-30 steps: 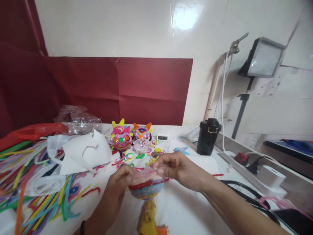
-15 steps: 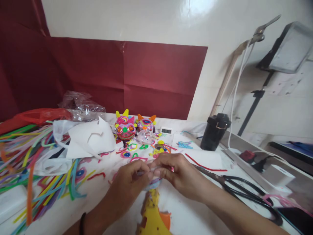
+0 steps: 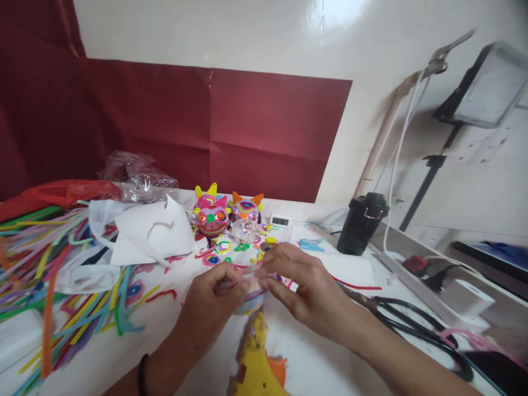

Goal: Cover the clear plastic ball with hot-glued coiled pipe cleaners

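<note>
Striped ball (image 3: 252, 297) visible again, right hand (image 3: 307, 286) higher

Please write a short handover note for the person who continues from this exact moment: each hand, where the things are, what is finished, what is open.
Left hand and right hand: both pinch the rim of the small striped ball above the table.
Yellow glue gun: just below the ball.
Scissors: right of the hands.
Pipe cleaners: piled at left.
Done: two finished heads stand at the back.
Open: the ball in hand has no face or horns yet.
</note>
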`<state>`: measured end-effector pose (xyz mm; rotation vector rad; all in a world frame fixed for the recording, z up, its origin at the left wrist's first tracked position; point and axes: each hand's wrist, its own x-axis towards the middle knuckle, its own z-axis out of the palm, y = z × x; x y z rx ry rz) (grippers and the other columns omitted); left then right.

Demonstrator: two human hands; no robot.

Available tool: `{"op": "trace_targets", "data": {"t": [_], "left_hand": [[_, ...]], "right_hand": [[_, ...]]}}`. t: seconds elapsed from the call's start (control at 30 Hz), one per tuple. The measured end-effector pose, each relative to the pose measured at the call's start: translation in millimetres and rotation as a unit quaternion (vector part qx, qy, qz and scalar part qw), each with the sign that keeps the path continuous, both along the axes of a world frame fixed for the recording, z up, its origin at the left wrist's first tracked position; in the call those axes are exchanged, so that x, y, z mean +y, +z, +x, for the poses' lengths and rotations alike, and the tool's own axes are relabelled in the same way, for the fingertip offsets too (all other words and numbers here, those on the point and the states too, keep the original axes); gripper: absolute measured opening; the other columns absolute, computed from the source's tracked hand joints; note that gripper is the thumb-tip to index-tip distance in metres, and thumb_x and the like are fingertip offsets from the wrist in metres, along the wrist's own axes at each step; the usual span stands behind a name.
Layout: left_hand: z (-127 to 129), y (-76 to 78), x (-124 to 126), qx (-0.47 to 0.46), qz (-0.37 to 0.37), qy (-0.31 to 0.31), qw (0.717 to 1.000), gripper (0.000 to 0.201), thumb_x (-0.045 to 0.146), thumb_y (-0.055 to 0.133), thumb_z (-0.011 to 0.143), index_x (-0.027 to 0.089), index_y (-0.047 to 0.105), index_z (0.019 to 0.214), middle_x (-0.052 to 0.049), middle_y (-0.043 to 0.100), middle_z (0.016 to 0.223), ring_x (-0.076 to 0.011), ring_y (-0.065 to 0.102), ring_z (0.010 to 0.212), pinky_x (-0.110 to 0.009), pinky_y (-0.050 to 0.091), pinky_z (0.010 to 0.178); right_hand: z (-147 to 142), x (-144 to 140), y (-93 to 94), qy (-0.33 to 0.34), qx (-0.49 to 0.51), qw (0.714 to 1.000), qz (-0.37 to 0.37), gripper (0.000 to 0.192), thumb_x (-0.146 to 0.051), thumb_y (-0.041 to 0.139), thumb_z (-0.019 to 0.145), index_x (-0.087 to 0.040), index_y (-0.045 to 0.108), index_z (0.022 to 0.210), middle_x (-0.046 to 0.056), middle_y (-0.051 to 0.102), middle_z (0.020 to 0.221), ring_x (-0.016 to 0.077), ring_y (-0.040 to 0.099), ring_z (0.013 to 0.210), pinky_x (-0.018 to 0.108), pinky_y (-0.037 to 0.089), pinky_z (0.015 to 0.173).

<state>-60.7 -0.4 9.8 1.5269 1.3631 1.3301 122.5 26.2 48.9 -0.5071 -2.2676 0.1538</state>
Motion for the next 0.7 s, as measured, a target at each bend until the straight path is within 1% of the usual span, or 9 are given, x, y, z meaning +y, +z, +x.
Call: {"op": "trace_targets", "data": {"t": [0.07,0.17,0.27,0.37,0.53,0.63,0.7], "left_hand": [[0,-0.8,-1,0.023,0.016,0.009,1.000,0.024,0.037,0.058,0.071,0.020,0.047,0.058,0.007,0.039,0.054,-0.0113,0.035,0.053,-0.023,0.028,0.051],[2,-0.1,-4,0.053,0.039,0.021,0.998,0.021,0.034,0.056,0.070,0.020,0.046,0.057,0.006,0.042,0.054,-0.0118,0.038,0.053,-0.024,0.031,0.051],[4,0.5,-5,0.085,0.065,0.042,0.993,0.019,0.029,0.054,0.069,0.021,0.044,0.056,0.006,0.041,0.054,-0.0120,0.039,0.053,-0.024,0.031,0.050],[5,-0.1,-6,0.110,0.071,0.051,0.990,0.020,0.027,0.054,0.069,0.022,0.041,0.054,0.006,0.041,0.053,-0.0126,0.039,0.054,-0.024,0.031,0.051],[7,-0.8,-6,0.118,0.072,0.051,0.989,0.020,0.027,0.051,0.069,0.022,0.039,0.053,0.006,0.041,0.053,-0.0127,0.039,0.053,-0.025,0.032,0.050],[8,-1.6,-6,0.104,0.061,0.050,0.991,0.018,0.026,0.051,0.067,0.022,0.040,0.053,0.006,0.039,0.052,-0.0121,0.038,0.053,-0.024,0.032,0.049],[6,-1.4,-6,0.093,0.060,0.052,0.993,0.018,0.025,0.052,0.066,0.022,0.040,0.053,0.007,0.038,0.052,-0.0117,0.038,0.053,-0.023,0.032,0.050]], "right_hand": [[-4,-4,-2.9,-0.036,-0.011,0.997,0.067,0.012,-0.014,0.056,0.088,-0.011,0.067,0.085,0.009,0.061,0.080,0.0204,0.052,0.077,0.035,0.041,0.070],[-10,-10,-7.2,-0.069,-0.035,0.989,0.129,0.018,-0.015,0.054,0.089,-0.010,0.066,0.077,0.008,0.060,0.073,0.0203,0.049,0.071,0.036,0.039,0.067],[-15,-15,-11.7,-0.095,-0.057,0.974,0.199,0.024,-0.010,0.050,0.089,-0.011,0.063,0.069,0.007,0.058,0.067,0.0192,0.045,0.065,0.034,0.035,0.060],[-16,-19,-16.3,-0.099,-0.084,0.953,0.275,0.027,-0.005,0.047,0.088,-0.013,0.060,0.065,0.006,0.055,0.062,0.0189,0.040,0.059,0.034,0.029,0.054],[-17,-26,-21.7,-0.121,-0.141,0.926,0.330,0.018,-0.004,0.048,0.085,-0.012,0.062,0.076,0.006,0.057,0.064,0.0217,0.045,0.056,0.034,0.028,0.049],[-18,-27,-24.6,-0.125,-0.132,0.916,0.359,0.020,-0.003,0.046,0.085,-0.010,0.063,0.079,0.007,0.058,0.063,0.0227,0.050,0.057,0.034,0.030,0.049],[-17,-23,-25.9,-0.123,-0.115,0.917,0.363,0.022,-0.003,0.044,0.086,-0.010,0.063,0.078,0.007,0.059,0.062,0.0224,0.051,0.057,0.034,0.032,0.048]]}}
